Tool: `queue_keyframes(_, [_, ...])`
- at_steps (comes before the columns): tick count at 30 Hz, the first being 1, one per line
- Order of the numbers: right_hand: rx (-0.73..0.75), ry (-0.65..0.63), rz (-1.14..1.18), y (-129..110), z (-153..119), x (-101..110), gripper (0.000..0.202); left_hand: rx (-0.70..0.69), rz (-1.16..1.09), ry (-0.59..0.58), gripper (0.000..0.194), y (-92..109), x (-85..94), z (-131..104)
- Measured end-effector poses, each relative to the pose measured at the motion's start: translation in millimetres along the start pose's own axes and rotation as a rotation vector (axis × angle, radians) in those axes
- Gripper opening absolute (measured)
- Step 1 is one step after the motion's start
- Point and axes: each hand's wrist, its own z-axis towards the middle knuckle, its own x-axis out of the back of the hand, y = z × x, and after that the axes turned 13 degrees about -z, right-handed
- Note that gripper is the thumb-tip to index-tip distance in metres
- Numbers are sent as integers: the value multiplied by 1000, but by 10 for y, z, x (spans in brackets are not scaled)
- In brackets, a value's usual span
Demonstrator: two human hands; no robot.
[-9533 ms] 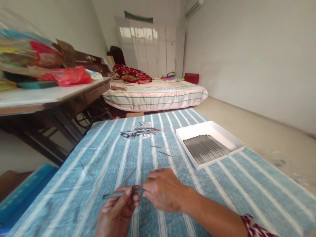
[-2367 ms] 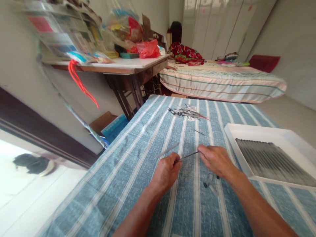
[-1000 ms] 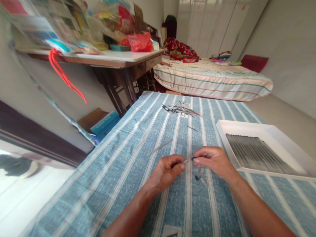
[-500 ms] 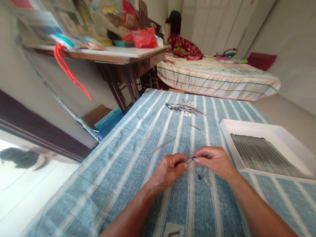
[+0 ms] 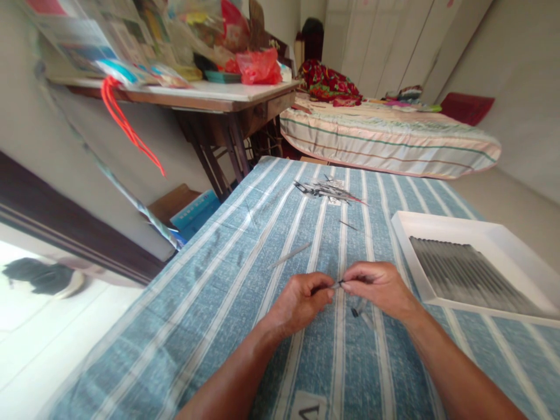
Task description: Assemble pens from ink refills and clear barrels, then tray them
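Note:
My left hand [image 5: 301, 302] pinches a slim grey pen-like tube [image 5: 336, 285] between thumb and fingertips. At the tube's right end, my right hand [image 5: 380, 287] is closed in a pinch on a small dark piece; its exact kind is too small to tell. Just below the right fingers lie a short black piece [image 5: 354, 312] and a clear tube [image 5: 366, 319] on the striped cloth. A longer grey translucent stick [image 5: 290, 255] rests beyond the left hand. Farther off is a thin dark stick [image 5: 348, 224], and behind it a heap of slim black and clear pieces [image 5: 326, 190].
On the right stands a shallow white tray [image 5: 455, 216] with a row of grey pen-like tubes [image 5: 470, 274]. A blue striped cloth [image 5: 210, 326] covers the table. Beyond are a side desk [image 5: 210, 104] with bags and a bed [image 5: 385, 134].
Both hands stay almost in place, fingertips still meeting at the tube. The dark piece shows slightly less between the right fingers. The whole view has shifted a little.

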Motion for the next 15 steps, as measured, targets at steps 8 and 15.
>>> queue_keyframes(8, [-38, -38, 75, 81, 0, -59, 20, -21, 78, -3, 17, 16, 2, 2])
queue_keyframes(15, [-58, -127, 68, 141, 5, -62, 22, -60, 168, -6, 19, 8, 14, 1])
